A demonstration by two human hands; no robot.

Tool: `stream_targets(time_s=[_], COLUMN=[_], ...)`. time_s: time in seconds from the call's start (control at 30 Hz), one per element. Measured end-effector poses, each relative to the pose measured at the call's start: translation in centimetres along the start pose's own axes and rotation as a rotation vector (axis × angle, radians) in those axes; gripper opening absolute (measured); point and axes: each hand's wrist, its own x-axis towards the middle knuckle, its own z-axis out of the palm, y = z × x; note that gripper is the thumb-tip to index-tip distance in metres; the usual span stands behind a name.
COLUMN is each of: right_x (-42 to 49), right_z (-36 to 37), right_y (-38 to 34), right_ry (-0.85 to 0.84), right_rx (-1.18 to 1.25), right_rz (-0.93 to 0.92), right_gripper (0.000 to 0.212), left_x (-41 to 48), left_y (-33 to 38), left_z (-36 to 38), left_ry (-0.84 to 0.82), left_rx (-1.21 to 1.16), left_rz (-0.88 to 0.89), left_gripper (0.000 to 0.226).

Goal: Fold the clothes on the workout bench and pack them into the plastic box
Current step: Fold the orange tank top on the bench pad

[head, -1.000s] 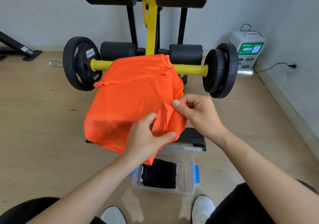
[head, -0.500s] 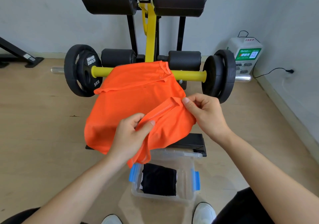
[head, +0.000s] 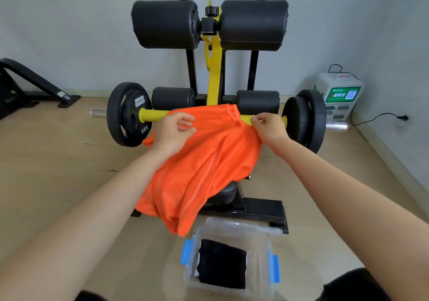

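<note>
An orange shirt (head: 204, 168) lies draped over the workout bench (head: 229, 196), doubled over, its lower part hanging off the near end. My left hand (head: 173, 131) pinches the cloth near the far left edge. My right hand (head: 269, 127) pinches it at the far right, close to the collar and the yellow bar (head: 151, 118). A clear plastic box (head: 262, 270) with blue clips stands on the floor in front of the bench, and a folded black garment (head: 221, 263) lies inside it.
Black weight plates (head: 125, 115) sit on both ends of the yellow bar. Large black roller pads (head: 166, 23) stand above. A white charging unit (head: 339, 96) with a cable is at the right wall. Another black frame (head: 30, 80) sits at the left.
Both hands carried the shirt's near edge up and away, from the middle of the bench to the far end by the yellow bar, folding the shirt over itself.
</note>
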Motion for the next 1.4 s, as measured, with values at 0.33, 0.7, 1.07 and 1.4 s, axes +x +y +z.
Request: stream_targets(time_s=[0.33,0.7,1.07,1.4], right_x=[-6.6,-5.0,-1.4,-2.3], right_z=[2.1,4.1,7.9,5.5], right_y=[0.7,-1.8,-4.5,-4.3], right_ry=[-0.337,-0.319,-0.4,-0.562], right_rx=[-0.09,-0.143,-0.349,-0.277], right_rz=[-0.469,-0.461,-0.443,-0.473], right_gripper=[0.035,0.01,0.011,0.012], left_x=[-14.3,-14.9,-12.5,-11.9], left_y=[-0.8,-1.5,-3.5,-3.7], left_z=[-0.6,-0.5,-2.5,-3.0], left_ry=[0.016,0.033,0.198,0.187], left_rx=[0.213,0.074,0.423,0.107], left_rz=[0.106,0.006,-0.141,-0.116], left_gripper=[0.029,0.004,0.026,0.014])
